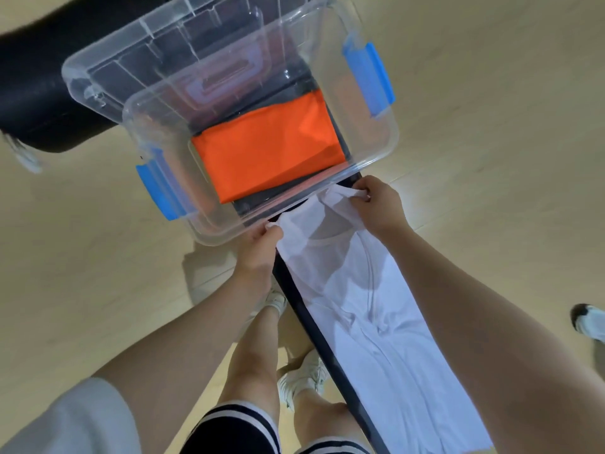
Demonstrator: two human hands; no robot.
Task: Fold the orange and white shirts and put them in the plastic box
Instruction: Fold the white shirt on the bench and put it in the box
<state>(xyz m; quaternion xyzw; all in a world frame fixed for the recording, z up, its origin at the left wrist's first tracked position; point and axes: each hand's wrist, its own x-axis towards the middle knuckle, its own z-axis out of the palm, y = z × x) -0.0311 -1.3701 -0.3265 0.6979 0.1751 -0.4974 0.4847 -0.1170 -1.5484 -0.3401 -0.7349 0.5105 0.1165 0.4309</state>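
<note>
The orange shirt [268,152] lies folded flat inside the clear plastic box [376,155], which has blue latches. The white shirt [370,322] is stretched in a long narrow strip along a dark table [294,290], its collar end just below the box's near rim. My left hand [262,247] pinches the left top corner of the white shirt. My right hand [379,204] pinches the right top corner, lifted slightly against the box's edge.
The box's clear lid [157,60] leans behind the box. A black rounded object [29,93] sits at the upper left. Light wooden floor surrounds the narrow table. My legs and white shoes [301,378] stand left of the table; another shoe [589,319] shows at the right edge.
</note>
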